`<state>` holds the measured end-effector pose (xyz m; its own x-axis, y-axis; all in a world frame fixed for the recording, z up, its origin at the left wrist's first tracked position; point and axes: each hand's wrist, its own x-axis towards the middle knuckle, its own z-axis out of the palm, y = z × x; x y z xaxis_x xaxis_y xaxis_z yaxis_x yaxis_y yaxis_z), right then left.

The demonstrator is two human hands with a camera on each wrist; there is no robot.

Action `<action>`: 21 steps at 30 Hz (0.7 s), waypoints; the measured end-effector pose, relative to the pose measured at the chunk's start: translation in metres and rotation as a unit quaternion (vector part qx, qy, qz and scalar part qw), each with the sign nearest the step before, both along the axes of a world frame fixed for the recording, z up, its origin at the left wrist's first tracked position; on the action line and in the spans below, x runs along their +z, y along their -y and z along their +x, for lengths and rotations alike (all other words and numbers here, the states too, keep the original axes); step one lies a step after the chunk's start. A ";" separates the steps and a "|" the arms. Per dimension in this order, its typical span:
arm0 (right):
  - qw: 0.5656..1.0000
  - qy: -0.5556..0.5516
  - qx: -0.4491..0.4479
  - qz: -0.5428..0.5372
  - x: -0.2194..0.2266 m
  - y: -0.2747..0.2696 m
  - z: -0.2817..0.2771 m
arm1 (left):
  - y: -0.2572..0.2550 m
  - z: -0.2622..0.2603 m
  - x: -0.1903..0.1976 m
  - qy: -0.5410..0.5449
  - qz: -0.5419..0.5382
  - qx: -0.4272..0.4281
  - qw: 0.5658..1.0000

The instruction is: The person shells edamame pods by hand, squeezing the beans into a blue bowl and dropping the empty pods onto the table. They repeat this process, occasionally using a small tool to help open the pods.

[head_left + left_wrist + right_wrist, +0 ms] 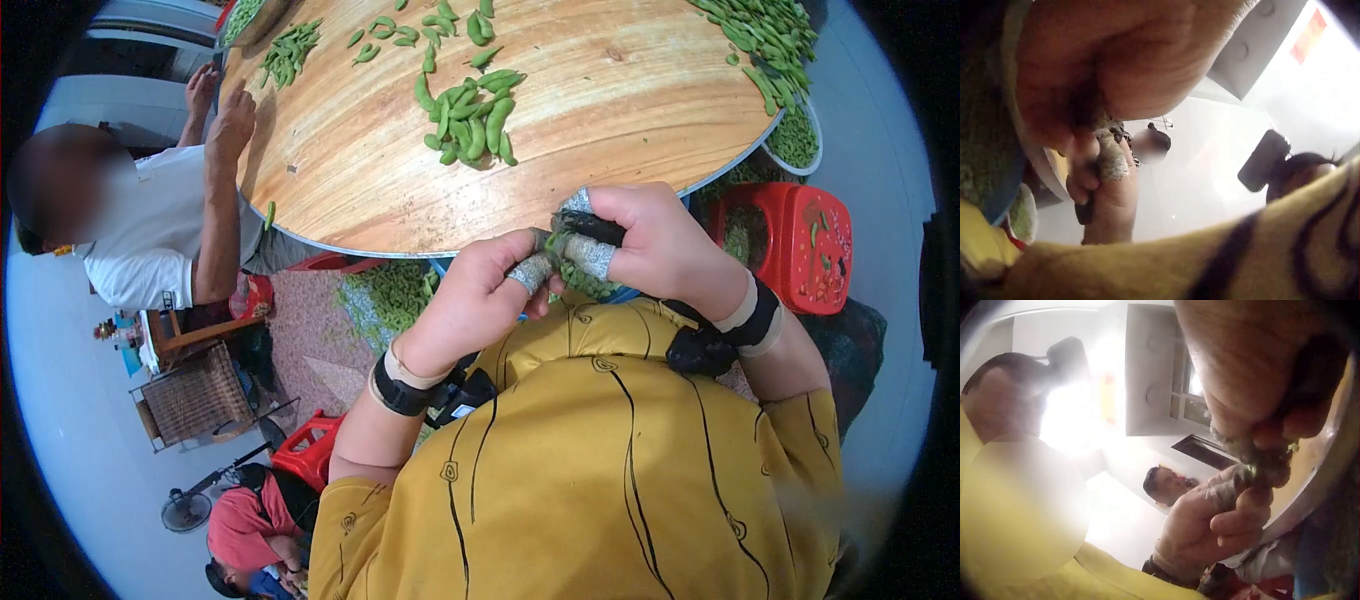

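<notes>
Just off the table's near edge my two hands meet at the fingertips. Between them is a small green soybean pod (553,243), mostly hidden by the fingers. My left hand (465,290) pinches it from the left, grey tape wrapped round a finger. From the other side my right hand (660,235) pinches at it with taped thumb and finger. A dark elongated piece (590,228) lies along the right fingers; I cannot tell whether it is a tool or a finger cover. Beyond the hands, a pile of soybean pods (470,120) lies on the round wooden table (600,120).
More pods (770,45) are heaped at the table's right edge, above a white basin (795,140) of shelled beans. A red stool (810,245) stands to the right. Another person (160,215) sits at the left. Below my hands, green beans (590,283) show in a blue container.
</notes>
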<state>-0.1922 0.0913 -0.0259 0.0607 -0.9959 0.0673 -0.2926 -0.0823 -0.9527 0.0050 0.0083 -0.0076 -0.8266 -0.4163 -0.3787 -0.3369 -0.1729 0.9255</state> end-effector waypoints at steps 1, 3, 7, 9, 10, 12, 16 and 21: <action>1.000 -0.013 0.007 0.015 0.002 0.001 0.000 | 0.001 0.001 0.001 -0.006 0.013 -0.010 1.000; 0.999 -0.019 0.002 0.031 0.005 -0.001 -0.001 | 0.001 0.003 0.001 -0.011 0.026 -0.020 0.999; 0.999 -0.040 -0.025 0.001 0.000 -0.008 0.005 | -0.005 0.005 0.002 -0.017 0.052 0.061 0.997; 1.000 -0.013 -0.018 0.006 -0.001 -0.011 0.006 | -0.005 0.005 0.002 -0.012 0.042 0.084 0.996; 1.000 0.015 -0.012 0.012 -0.001 -0.012 0.007 | -0.005 0.006 0.002 -0.006 0.047 0.076 0.996; 0.995 0.084 -0.032 0.033 -0.009 -0.012 0.011 | -0.004 0.006 0.003 -0.003 0.048 0.068 0.997; 0.953 0.203 -0.007 0.225 0.017 -0.008 0.006 | 0.000 0.008 0.002 -0.002 0.061 0.040 0.997; 0.937 0.304 0.026 0.171 0.011 -0.007 0.008 | 0.006 0.012 -0.008 -0.190 0.462 0.001 0.866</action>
